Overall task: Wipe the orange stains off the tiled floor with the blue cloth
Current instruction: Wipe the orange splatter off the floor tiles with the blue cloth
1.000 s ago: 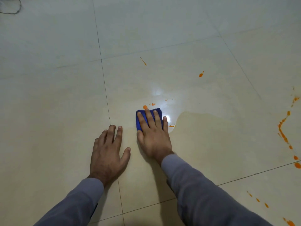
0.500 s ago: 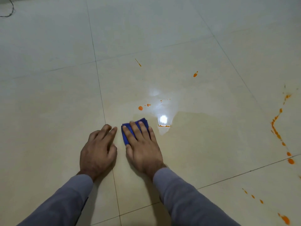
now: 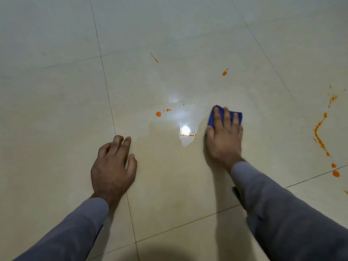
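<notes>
Fingers (image 3: 220, 119) of my right hand (image 3: 224, 140) are lying straight and flat across the folded blue cloth (image 3: 237, 116), pressing it down onto the glossy cream tiled floor (image 3: 188, 185) rather than curling round it. My left hand (image 3: 113, 166) is resting on the floor near a grout line, fingers loosely bent, holding nothing and taking my weight.

I am judging the cloth to be soft, light and limp, so it is going to bunch or slide out from under my palm unless I am pressing evenly; a flat hand over its middle looks like the best hold. The tile is shining with a wet patch just left of the cloth, so it may be slippery under the cloth.

Nearest the cloth, a thin orange smear (image 3: 187, 135) is sitting at the edge of the wet patch, and a round orange spot (image 3: 158, 114) with smaller dots is lying farther left. A small splash (image 3: 224, 72) and a short streak (image 3: 154, 58) are lying farther away from me, well apart from the cloth. A long trail of orange drops (image 3: 320, 140) is running down the right side. Open tile is lying all round the cloth, so I am seeing room to sweep either way.
</notes>
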